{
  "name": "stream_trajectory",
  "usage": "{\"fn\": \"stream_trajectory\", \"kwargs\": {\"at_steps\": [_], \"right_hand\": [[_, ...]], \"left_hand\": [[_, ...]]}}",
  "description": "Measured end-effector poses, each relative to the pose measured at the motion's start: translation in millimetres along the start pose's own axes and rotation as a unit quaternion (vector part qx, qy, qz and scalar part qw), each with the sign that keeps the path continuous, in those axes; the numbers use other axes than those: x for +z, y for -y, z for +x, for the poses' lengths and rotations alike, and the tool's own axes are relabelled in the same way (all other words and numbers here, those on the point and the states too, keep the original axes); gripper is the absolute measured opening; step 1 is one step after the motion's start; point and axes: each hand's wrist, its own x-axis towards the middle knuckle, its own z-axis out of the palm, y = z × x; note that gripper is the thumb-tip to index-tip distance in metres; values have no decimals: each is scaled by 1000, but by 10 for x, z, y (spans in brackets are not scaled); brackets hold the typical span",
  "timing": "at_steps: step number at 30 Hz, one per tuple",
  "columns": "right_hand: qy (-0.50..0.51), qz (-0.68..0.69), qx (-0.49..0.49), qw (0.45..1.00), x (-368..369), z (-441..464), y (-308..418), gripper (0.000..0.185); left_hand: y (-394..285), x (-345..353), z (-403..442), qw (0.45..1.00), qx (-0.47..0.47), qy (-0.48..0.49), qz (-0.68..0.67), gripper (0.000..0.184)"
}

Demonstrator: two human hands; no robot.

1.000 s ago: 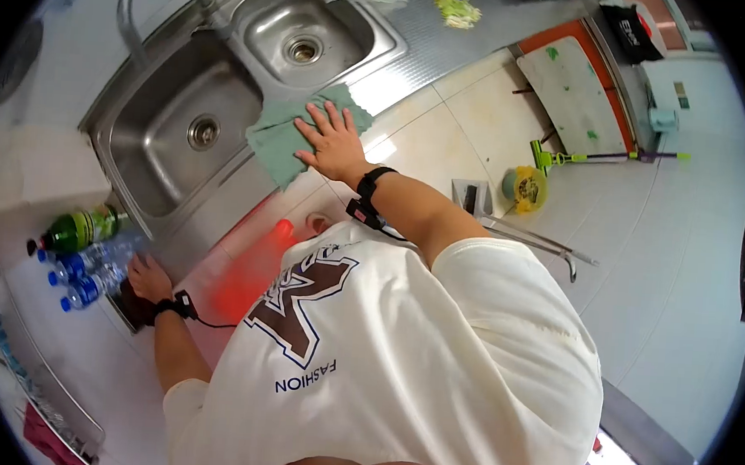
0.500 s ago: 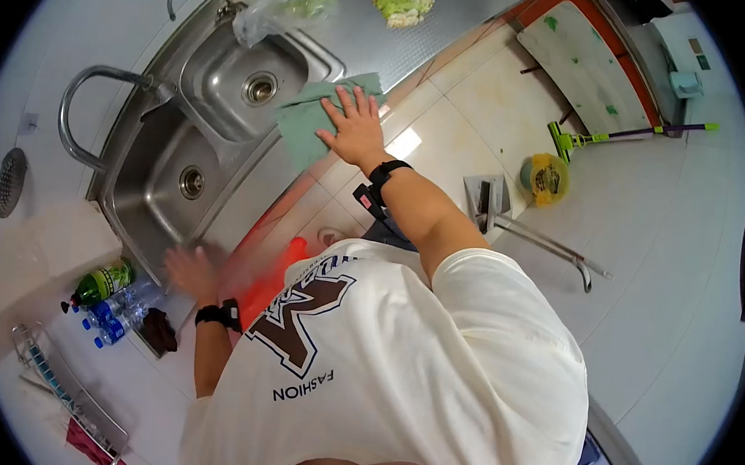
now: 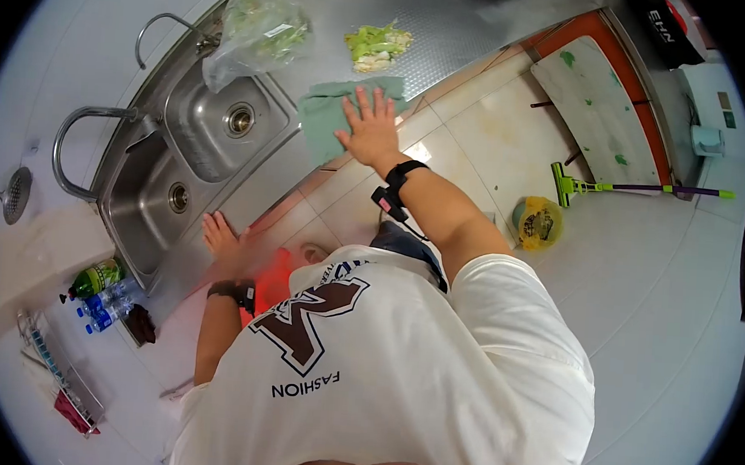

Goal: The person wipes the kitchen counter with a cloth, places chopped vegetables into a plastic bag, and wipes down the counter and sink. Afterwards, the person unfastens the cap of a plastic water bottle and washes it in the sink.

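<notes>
Fingers spread, my right hand (image 3: 372,132) lies flat on a green cloth (image 3: 321,120) at the counter's front edge, right of the small sink basin. My left hand (image 3: 223,242) rests open on the front rim by the large sink basin (image 3: 148,210), with its fingers apart and nothing in them. The small basin (image 3: 217,129) is between the large one and the cloth. Behind the cloth, pale green vegetable scraps (image 3: 377,47) lie on the metal counter (image 3: 453,33). A clear plastic bag (image 3: 261,38) with greens leans over the small basin's back edge.
Two curved faucets (image 3: 81,117) rise behind the basins. Several bottles (image 3: 100,288) stand at the left, near a wire rack (image 3: 53,366). On the floor at the right are a bin with a yellow bag (image 3: 539,224), a green mop (image 3: 567,185) and a folded board (image 3: 597,110).
My left hand has moved from beside the bottles to the sink's front rim. My right hand stays flat on the cloth, which has shifted right along the counter. The view has shifted.
</notes>
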Motion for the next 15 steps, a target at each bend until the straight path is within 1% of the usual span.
{"fn": "stream_trajectory", "kwargs": {"at_steps": [2, 3, 5, 6, 8, 9, 11, 12, 13, 14, 15], "right_hand": [[30, -5, -73, 997, -25, -49, 95, 70], [31, -5, -74, 997, -42, -80, 162, 70], [47, 27, -185, 981, -58, -129, 232, 60], [49, 27, -184, 981, -33, -111, 186, 60], [-17, 81, -231, 969, 65, -96, 98, 45], [-16, 79, -231, 970, 76, -104, 7, 45], [-19, 167, -197, 966, 40, -104, -302, 39], [-18, 163, -204, 965, 18, -102, -458, 39], [-56, 139, -207, 967, -7, -116, -608, 35], [-93, 116, -211, 966, -37, -118, -727, 31], [-89, 116, -227, 963, -81, -106, -823, 31]], "left_hand": [[41, 28, 26, 1000, -4, 7, 10, 91], [60, 54, 35, 1000, -10, 13, 17, 92], [117, 110, 39, 1000, -5, 5, 13, 92], [126, 116, 37, 1000, 3, -4, 11, 93], [169, 139, 16, 1000, 7, -9, 4, 92], [156, 144, 13, 1000, 11, -19, -4, 92], [52, 36, 15, 1000, 0, -2, -6, 92], [9, -16, 8, 1000, -17, 16, -6, 92], [7, -21, -8, 999, -28, 15, -11, 92], [23, -20, -24, 1000, -3, 3, -6, 91], [39, -31, -35, 1000, 20, -10, -1, 90]]}}
